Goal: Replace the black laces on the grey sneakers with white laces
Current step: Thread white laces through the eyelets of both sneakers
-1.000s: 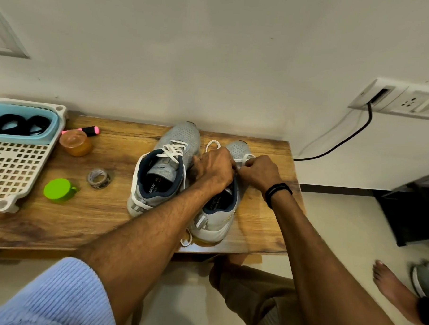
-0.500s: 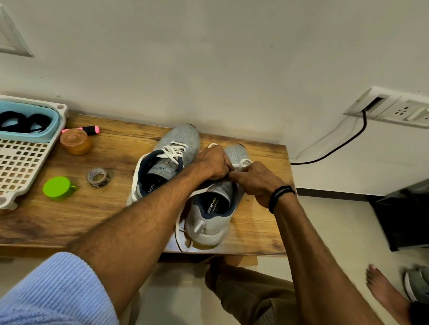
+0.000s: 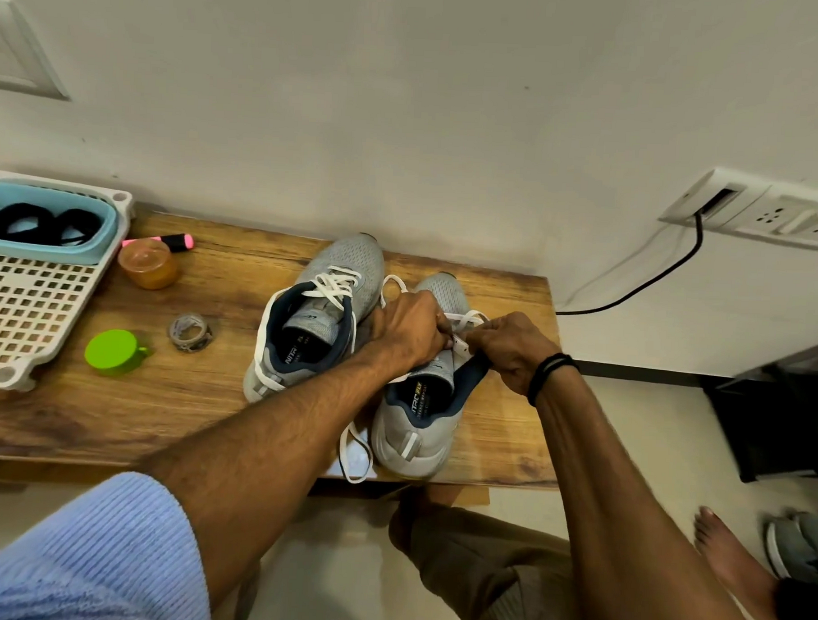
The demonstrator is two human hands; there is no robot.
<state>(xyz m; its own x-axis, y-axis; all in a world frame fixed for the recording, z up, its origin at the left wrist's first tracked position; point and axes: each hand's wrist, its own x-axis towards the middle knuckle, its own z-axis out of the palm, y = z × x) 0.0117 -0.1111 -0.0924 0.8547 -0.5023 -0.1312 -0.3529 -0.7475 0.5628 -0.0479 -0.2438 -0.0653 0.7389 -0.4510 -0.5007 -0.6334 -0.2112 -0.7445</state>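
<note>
Two grey mesh sneakers with navy lining stand side by side on a brown wooden surface (image 3: 183,393), toes toward the wall. The one on my left (image 3: 348,260) already carries a crossed white lace. The one on my right (image 3: 410,443) is the one I am working on, and it sits close to the front edge. A flat white fabric lace (image 3: 465,318) runs across its upper eyelets, and a slack loop of it trails past the heel and over the edge. I judge the lace to be light, soft and limp, with no stiffness except at its hard tip, so the tip is the place to take hold for threading. The shoe itself looks light and likely to slide if pulled, so it needs steadying. My left hand (image 3: 408,331) lies over the tongue area, fingers curled in a tight grip that appears to pinch the lace near the eyelets. My right hand (image 3: 513,349), just beside it and nearly touching, has its grip clamped on the lace end, with the white tip showing between the two hands. Coiled black laces (image 3: 40,225) lie in a pale blue plastic tub (image 3: 48,252), well apart at far left.
</note>
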